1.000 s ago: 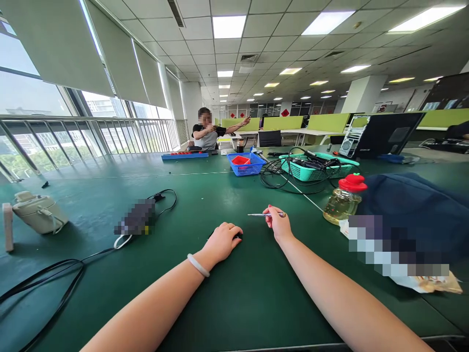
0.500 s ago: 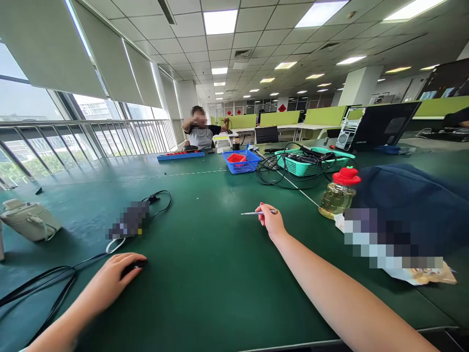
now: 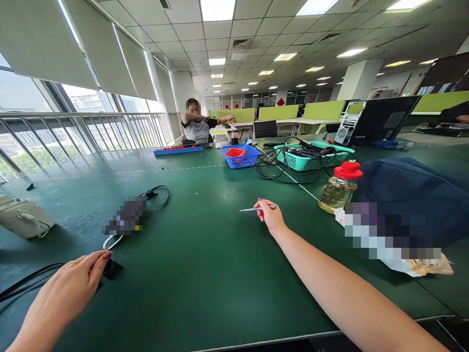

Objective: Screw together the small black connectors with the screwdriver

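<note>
My right hand (image 3: 271,216) rests on the green table (image 3: 205,274) and pinches a thin silver tool (image 3: 252,209) that points left. My left hand (image 3: 66,288) lies near the table's front left, its fingers stretched forward with the fingertips on a small black object (image 3: 112,268). A black cable (image 3: 32,279) runs left from there. Just beyond the small black object lies a dark blurred device (image 3: 126,217) with a white loop and a black cord.
A bottle of yellow liquid with a red cap (image 3: 339,188) stands beside a dark blue bag (image 3: 414,195) at right. Further back are a blue basket (image 3: 241,157), a teal basket of cables (image 3: 311,159) and a seated person (image 3: 196,126). A beige pouch (image 3: 22,216) lies far left.
My left hand has slid the small black object from the middle of the table to the front left. My right hand has stayed put with the silver tool.
</note>
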Available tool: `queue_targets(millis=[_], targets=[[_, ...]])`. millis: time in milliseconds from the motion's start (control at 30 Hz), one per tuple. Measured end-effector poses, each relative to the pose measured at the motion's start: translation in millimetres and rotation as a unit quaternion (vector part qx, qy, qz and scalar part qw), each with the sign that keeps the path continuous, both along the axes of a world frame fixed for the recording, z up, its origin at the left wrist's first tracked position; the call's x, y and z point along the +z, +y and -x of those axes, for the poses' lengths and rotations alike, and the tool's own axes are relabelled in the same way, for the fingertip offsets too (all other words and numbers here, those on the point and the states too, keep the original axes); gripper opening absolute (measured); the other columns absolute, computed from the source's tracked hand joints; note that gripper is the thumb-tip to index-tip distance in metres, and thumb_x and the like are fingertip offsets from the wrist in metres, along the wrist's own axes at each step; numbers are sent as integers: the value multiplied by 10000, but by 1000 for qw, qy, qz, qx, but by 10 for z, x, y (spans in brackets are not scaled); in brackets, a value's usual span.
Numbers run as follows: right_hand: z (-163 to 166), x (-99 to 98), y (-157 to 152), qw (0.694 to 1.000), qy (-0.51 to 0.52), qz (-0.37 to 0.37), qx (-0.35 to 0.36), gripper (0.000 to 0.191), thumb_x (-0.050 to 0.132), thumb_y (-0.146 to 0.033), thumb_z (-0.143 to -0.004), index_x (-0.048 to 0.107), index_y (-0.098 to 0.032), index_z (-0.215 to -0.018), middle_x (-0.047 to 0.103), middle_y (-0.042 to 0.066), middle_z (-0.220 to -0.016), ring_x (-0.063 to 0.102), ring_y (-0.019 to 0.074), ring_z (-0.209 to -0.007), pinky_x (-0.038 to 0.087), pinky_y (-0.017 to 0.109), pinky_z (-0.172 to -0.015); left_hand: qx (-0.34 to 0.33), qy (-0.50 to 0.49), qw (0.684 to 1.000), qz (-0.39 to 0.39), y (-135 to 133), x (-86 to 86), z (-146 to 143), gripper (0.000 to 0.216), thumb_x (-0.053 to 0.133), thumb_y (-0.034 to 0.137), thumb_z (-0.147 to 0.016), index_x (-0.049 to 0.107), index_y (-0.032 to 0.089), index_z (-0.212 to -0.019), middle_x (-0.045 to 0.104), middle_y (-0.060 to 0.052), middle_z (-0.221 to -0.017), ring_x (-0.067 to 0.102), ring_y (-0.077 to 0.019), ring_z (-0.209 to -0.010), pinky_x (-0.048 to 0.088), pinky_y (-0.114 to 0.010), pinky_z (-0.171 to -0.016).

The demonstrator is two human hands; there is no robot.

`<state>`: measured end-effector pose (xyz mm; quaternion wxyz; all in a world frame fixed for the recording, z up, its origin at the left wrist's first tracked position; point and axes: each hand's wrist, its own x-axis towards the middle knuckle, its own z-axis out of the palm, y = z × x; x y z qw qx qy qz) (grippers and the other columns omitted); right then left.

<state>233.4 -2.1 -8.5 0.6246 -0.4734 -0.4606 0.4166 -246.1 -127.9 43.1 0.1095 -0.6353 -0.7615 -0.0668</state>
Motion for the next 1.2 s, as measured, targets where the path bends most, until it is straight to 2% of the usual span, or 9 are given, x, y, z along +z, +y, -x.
queue_targets(millis=[167, 300, 500, 700, 867, 967, 1100, 1200], targets=[[3, -37, 31, 1000, -6, -4, 7, 408, 642, -560, -742, 636, -175, -608, 489, -18, -460, 393, 78, -385, 308, 223, -370, -25, 47, 999, -4, -1, -104, 61, 541, 243, 453, -936, 630, 223, -1236, 740, -49, -1083, 637, -275, -958, 443, -385, -926], [-11, -64, 46, 1000, -10, -7, 15, 405, 632, -556, -758, 641, -176, -621, 499, -18, -473, 404, 76, -392, 316, 219, -382, -52, -1, 999, 16, 15, -153, 138, 504, 283, 397, -896, 624, 253, -1238, 745, -33, -1050, 630, -265, -998, 441, -371, -933], [-24, -62, 41, 1000, -11, -7, 26, 416, 624, -568, -767, 638, -177, -626, 504, -18, -479, 411, 76, -396, 326, 220, -393, -35, -63, 997, 11, 20, -267, 262, 474, 311, 366, -886, 609, 273, -1243, 745, -20, -1050, 642, -259, -977, 472, -353, -874], [-8, -38, 25, 999, -11, -2, 38, 432, 633, -587, -753, 639, -175, -625, 501, -14, -484, 414, 82, -402, 320, 220, -385, -23, -74, 997, 27, 43, -257, 250, 467, 322, 437, -902, 638, 323, -1225, 748, -7, -1073, 666, -270, -980, 490, -357, -836], [1, -12, 3, 999, -11, 2, 40, 427, 637, -585, -746, 633, -179, -614, 495, -16, -482, 409, 82, -400, 326, 223, -385, -6, -30, 999, 39, 42, -238, 163, 534, 270, 463, -928, 625, 257, -1270, 760, -76, -1010, 676, -290, -952, 480, -372, -829], [6, -4, -4, 999, -14, 2, 41, 430, 629, -588, -750, 633, -179, -614, 501, -16, -485, 407, 80, -398, 327, 223, -386, 1, -47, 999, 27, 53, -246, 107, 526, 269, 472, -929, 623, 258, -1254, 759, -77, -1030, 684, -292, -933, 486, -369, -806], [9, 3, -8, 999, -20, 2, 44, 435, 623, -589, -756, 627, -179, -614, 499, -20, -486, 405, 75, -393, 319, 220, -387, -20, -76, 996, 40, 73, -270, 84, 475, 296, 454, -922, 626, 268, -1206, 753, -60, -1050, 688, -277, -965, 490, -347, -803], [10, 4, -10, 999, -25, 1, 46, 434, 620, -589, -763, 630, -179, -622, 502, -20, -492, 410, 74, -397, 320, 218, -391, 2, -59, 998, 32, 60, -294, 117, 498, 328, 523, -902, 645, 267, -1189, 763, -80, -949, 694, -311, -908, 490, -371, -768]])
